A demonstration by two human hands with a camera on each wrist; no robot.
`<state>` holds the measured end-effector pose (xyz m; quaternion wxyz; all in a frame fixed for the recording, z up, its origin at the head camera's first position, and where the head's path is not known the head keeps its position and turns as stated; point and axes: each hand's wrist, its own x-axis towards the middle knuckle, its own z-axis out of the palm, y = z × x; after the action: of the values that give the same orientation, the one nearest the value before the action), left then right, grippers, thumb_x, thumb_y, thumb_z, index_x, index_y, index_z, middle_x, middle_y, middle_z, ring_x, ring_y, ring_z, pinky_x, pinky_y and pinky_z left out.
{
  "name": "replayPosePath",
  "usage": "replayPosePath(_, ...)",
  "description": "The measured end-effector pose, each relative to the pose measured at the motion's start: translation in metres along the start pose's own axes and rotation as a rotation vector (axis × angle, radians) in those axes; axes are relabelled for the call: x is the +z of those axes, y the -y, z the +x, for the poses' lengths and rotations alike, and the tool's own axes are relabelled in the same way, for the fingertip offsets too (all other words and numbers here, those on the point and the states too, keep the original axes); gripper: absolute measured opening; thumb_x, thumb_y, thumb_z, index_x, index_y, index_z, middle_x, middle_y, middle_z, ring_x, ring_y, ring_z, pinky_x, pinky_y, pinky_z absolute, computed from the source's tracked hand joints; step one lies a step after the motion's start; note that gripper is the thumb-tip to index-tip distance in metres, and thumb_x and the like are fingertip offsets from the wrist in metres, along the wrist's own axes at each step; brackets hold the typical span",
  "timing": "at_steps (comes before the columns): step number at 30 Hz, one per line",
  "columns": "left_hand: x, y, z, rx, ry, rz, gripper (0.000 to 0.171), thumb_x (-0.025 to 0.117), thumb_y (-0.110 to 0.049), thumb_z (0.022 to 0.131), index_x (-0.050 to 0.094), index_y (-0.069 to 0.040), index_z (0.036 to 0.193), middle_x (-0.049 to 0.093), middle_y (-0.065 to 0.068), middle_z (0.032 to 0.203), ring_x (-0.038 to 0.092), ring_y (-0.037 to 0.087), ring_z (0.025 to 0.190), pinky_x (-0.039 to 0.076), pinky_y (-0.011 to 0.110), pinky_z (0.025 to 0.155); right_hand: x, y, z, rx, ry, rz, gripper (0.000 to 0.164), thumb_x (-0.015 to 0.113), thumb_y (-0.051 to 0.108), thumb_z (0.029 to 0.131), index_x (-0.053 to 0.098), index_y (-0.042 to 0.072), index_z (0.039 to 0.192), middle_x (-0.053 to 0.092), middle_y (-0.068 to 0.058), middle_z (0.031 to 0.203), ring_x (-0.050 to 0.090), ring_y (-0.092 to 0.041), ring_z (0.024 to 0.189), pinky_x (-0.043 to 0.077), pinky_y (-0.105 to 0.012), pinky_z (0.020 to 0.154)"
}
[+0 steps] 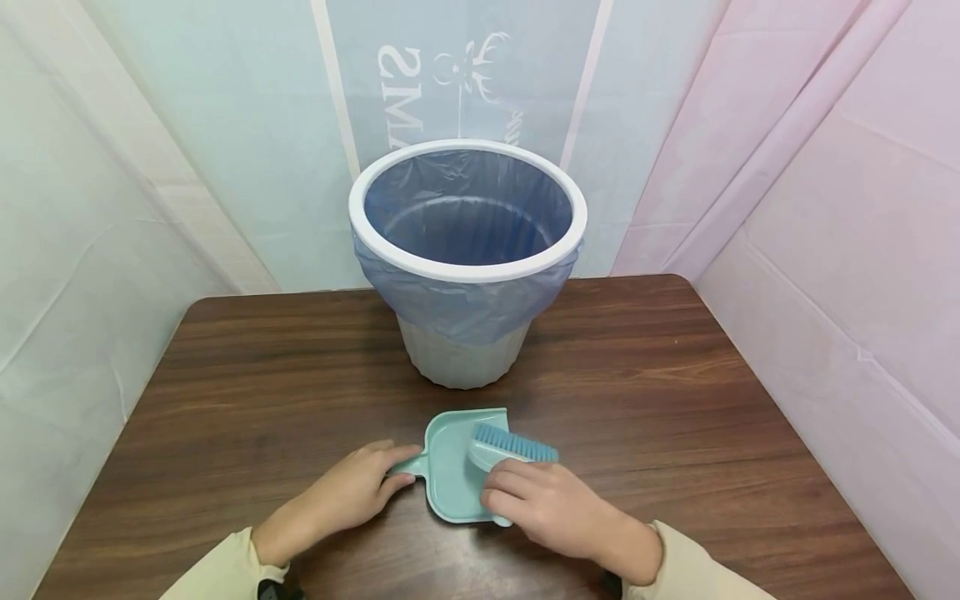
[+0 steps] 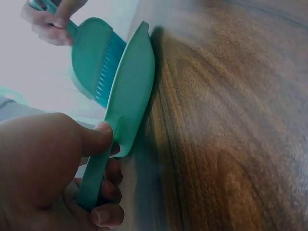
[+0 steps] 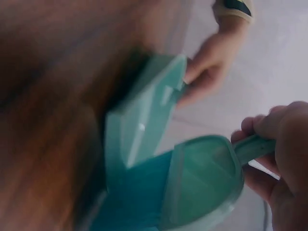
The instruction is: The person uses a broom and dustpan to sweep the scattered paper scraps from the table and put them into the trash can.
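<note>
A mint-green dustpan lies on the table with its handle toward the left and its open edge toward the right. My left hand grips the handle, thumb on top and fingers curled beneath it in the left wrist view. Over the pan's right part is a matching hand brush with blue bristles. My right hand holds the brush by its handle. In the right wrist view the brush's bristles overlap the pan's open edge, and this view is blurred.
Behind the dustpan stands a white waste bin, lined with a translucent blue bag folded over under its white rim. The dark wood-grain table extends to both sides. Pale cloth sheets hang around its back and sides.
</note>
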<state>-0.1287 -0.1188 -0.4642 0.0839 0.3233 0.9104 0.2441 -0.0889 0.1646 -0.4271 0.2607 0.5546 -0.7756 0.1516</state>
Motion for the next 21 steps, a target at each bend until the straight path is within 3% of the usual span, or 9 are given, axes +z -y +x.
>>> replayPosePath(4, 0.002, 0.001, 0.002, 0.015, -0.01, 0.0, 0.038, 0.062, -0.026, 0.091, 0.06, -0.01, 0.125, 0.062, -0.003, 0.099, 0.059, 0.012, 0.093, 0.051, 0.036, 0.081, 0.012, 0.005, 0.005, 0.002, 0.035, -0.04, 0.026, 0.035, 0.007, 0.101, 0.06, 0.012, 0.096, 0.056, 0.006, 0.092, 0.055, -0.008, 0.085, 0.048, -0.016, 0.069)
replayPosePath(13, 0.003, 0.002, 0.004, 0.032, 0.014, -0.004, 0.038, 0.06, -0.026, 0.093, 0.058, -0.011, 0.127, 0.061, -0.002, 0.103, 0.058, 0.013, 0.097, 0.05, 0.036, 0.083, 0.032, 0.013, 0.007, 0.053, 0.178, 0.066, 0.025, 0.036, 0.027, 0.102, 0.061, 0.024, 0.097, 0.055, 0.012, 0.093, 0.051, -0.002, 0.085, 0.039, -0.006, 0.062)
replayPosePath(21, 0.002, 0.0, 0.004, 0.053, 0.045, -0.005, 0.038, 0.055, -0.026, 0.096, 0.055, -0.01, 0.13, 0.06, -0.002, 0.103, 0.057, 0.012, 0.097, 0.05, 0.036, 0.083, 0.038, 0.017, 0.012, 0.078, 0.329, 0.047, 0.016, 0.047, 0.024, 0.098, 0.06, 0.027, 0.108, 0.05, 0.012, 0.097, 0.045, -0.001, 0.089, 0.037, -0.005, 0.063)
